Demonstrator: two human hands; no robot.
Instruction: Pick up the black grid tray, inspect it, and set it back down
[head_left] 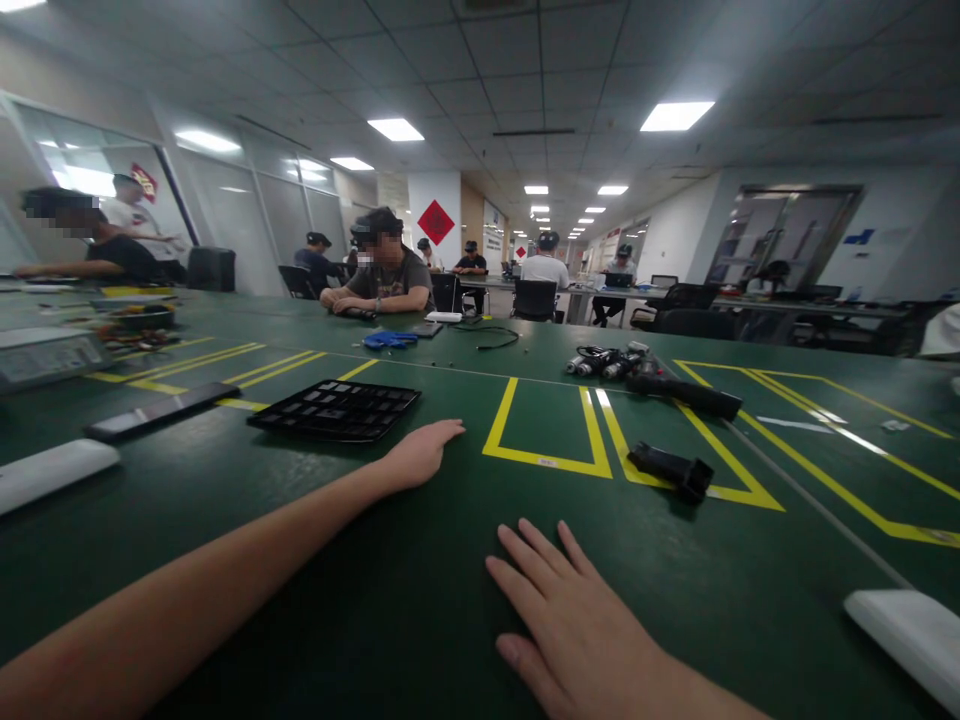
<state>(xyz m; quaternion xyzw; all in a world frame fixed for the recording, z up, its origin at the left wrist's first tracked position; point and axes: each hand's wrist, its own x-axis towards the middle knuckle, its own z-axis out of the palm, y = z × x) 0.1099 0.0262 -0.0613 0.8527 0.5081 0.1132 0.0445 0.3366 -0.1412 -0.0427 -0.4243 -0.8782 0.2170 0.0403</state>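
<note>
My left hand (420,455) is stretched out over the green table (420,580), fingers extended and pointing right, with nothing seen in it. Just to its left lies a flat black plastic panel (337,408) with a grid of openings. Closer to me, my right hand (566,615) lies flat, palm down, fingers spread and empty. Beyond my right hand is a rectangle of yellow tape (547,461). To the right of that tape rests a short black handle-shaped part (671,472), partly across another tape line.
Dark metal tools with cables (611,362) and a long black part (686,394) lie farther right. A long dark bar (165,410) and white objects (56,474) are at left, a blue item (390,340) ahead. Across the table sits a person (390,265); others work behind.
</note>
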